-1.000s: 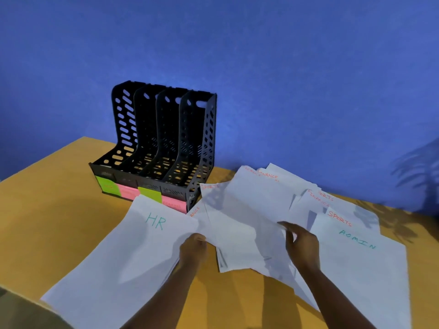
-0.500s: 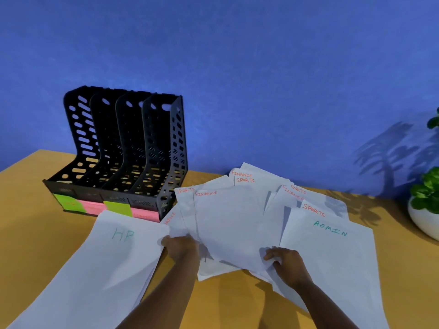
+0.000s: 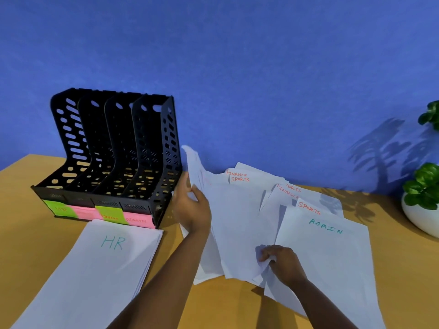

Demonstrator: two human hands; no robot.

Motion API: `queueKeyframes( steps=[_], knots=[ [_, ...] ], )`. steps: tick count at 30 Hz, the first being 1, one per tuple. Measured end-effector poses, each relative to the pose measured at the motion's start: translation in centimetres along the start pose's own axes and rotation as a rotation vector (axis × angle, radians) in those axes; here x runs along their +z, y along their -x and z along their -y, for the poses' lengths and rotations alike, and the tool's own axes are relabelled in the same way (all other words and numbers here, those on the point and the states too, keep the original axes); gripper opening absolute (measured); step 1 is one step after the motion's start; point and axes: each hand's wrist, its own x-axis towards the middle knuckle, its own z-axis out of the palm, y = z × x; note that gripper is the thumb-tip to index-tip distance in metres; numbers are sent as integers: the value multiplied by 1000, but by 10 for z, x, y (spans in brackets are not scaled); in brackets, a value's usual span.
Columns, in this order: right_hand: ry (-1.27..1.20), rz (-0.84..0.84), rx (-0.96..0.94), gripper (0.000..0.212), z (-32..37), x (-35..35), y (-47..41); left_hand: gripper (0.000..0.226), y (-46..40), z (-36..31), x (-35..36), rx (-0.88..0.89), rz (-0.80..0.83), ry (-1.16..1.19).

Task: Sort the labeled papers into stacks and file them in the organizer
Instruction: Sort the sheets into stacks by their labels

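While both hands [image 3: 192, 207] [image 3: 282, 262] pinch loose papers [image 3: 237, 222], the HR stack [image 3: 95, 269] points toward the organizer [image 3: 114, 148].

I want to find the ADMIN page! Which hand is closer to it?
Right. The right hand pinches papers at the edge of the white ADMIN-labelled paper sheet; the left hand is farther, beside the black organizer.
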Motion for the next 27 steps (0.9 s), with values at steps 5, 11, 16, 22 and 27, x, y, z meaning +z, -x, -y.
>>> queueKeyframes(
  steps=[5, 11, 16, 22, 27],
  knots=[
    [-34, -102, 52, 23, 1, 7, -1, 31, -26, -46, -7, 193, -130, 168],
    [-227, -62, 203, 27, 4, 3, -12, 30, -27, -80, -10, 368, -170, 253],
    [-273, -12, 259, 21, 10, 0, -18, 28, -32, -93, -9, 429, -223, 344],
    [-744, -97, 477, 26, 12, -3, -18, 34, -30, -53, 6, 234, -100, 138],
    [-885, -196, 592, 33, 5, -8, -17, 37, -20, 21, 9, -162, 183, -129]
  ],
)
